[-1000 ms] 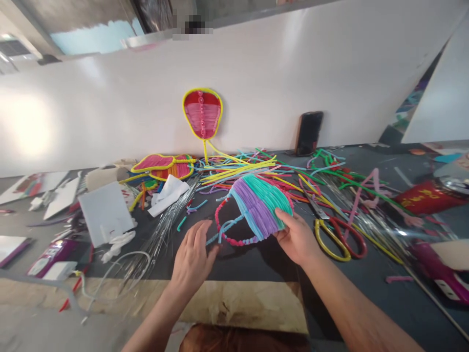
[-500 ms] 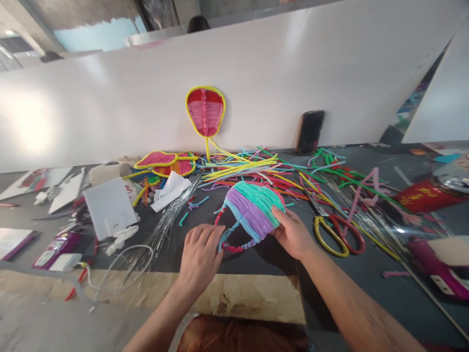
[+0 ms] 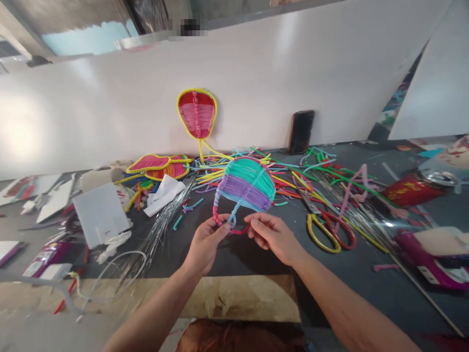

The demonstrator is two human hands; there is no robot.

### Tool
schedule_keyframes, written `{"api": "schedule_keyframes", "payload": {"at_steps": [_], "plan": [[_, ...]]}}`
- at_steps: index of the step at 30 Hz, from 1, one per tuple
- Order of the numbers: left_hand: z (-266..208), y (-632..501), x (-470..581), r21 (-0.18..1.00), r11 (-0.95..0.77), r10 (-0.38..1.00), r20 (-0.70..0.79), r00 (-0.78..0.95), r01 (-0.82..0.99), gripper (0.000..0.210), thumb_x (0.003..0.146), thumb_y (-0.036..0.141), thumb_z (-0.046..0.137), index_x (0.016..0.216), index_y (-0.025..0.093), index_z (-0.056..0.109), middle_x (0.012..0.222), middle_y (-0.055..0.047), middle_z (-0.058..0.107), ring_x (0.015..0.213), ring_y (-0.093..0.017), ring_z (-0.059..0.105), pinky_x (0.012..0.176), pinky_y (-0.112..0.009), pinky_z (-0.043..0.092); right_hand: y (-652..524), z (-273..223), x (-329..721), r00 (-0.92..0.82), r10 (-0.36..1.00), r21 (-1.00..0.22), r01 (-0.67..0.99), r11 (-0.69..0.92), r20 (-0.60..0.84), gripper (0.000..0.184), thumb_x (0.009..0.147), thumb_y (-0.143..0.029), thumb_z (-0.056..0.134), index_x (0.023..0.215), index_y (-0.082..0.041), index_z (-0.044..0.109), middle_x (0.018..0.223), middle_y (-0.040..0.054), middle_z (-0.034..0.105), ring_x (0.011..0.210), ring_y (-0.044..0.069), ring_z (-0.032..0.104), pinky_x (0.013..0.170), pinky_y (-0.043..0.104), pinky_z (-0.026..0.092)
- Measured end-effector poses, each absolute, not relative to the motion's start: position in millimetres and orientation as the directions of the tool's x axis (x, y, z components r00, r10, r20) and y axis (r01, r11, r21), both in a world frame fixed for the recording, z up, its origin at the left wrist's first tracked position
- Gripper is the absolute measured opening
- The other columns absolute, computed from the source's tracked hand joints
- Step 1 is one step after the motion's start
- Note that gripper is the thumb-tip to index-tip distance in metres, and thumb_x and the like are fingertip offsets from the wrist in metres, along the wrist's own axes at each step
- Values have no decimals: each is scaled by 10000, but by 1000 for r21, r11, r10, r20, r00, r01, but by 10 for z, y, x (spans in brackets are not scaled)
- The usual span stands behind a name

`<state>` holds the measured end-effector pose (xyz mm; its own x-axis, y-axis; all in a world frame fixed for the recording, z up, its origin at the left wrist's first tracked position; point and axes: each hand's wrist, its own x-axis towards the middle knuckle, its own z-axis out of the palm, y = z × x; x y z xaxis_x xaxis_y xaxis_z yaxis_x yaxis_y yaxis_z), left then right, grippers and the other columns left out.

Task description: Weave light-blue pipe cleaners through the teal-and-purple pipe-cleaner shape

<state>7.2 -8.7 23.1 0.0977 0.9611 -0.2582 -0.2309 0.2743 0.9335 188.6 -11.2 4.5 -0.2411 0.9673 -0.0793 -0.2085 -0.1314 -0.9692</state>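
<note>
A rounded pipe-cleaner piece [image 3: 244, 190] with teal, purple and light blue bands and a twisted pink-and-blue rim is held up above the dark table. My left hand [image 3: 205, 245] is closed on its lower left rim, beside a small light blue loop at the end of the centre strand. My right hand [image 3: 274, 238] has thumb and fingertips together at the lower right of the pink rim, pinching it. Behind the piece lies a pile of loose coloured pipe cleaners [image 3: 214, 174]. Scissors [image 3: 324, 232] with one yellow and one red handle lie to the right.
A yellow-rimmed pink paddle shape [image 3: 198, 115] stands against the white board [image 3: 249, 88]. A phone [image 3: 301, 132] leans there too. At right are a red can [image 3: 410, 188] and a purple glue gun [image 3: 428, 259]; thin metal wires [image 3: 163, 217] and white card [image 3: 100, 215] lie left.
The piece has turned from tilted to more upright, facing me. My right hand has moved from its right side down to the lower rim. My left hand has turned, its thumb now showing.
</note>
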Motion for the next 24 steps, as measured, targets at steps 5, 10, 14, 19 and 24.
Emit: {"api": "schedule_keyframes", "payload": {"at_steps": [5,10,14,19,24], "plan": [[177,11,229,873,371,923,-310,227,-318,285,686,261,757,932,134,690,838,-46,675,723,-108,580,691,-209,444,-130,51,1908,-32,903,-844,340,414,429,133,862,-240,544,948,-214,642,861,44,690,754,150,643,680,266,512],[46,21,255,849,353,932,-279,233,-393,232,732,267,724,937,163,693,849,-26,662,740,-99,565,682,-204,441,-89,-23,1926,-65,832,-698,511,502,551,185,877,-157,513,1012,-225,620,973,48,689,884,154,658,791,260,528],[-25,-22,254,854,366,920,-274,278,-369,264,738,284,718,964,151,688,852,-46,668,766,-128,576,724,-241,441,-78,-64,1905,-195,781,-480,693,538,594,260,875,-119,502,1053,-246,644,1072,60,659,881,170,636,768,285,527],[-54,-48,259,886,374,906,-284,315,-276,295,778,337,674,1000,142,673,904,-64,665,809,-149,565,794,-282,416,-46,-101,1931,-294,754,-345,753,561,587,222,858,-126,542,982,-240,686,1046,46,687,899,212,595,749,328,526],[-67,-42,231,888,388,900,-307,310,-246,370,674,267,770,1000,173,623,805,-1,594,725,-102,501,686,-226,390,16,-165,1955,-334,746,-387,692,609,576,217,886,-110,497,1002,-196,659,1035,56,703,889,198,623,806,350,523]]}}
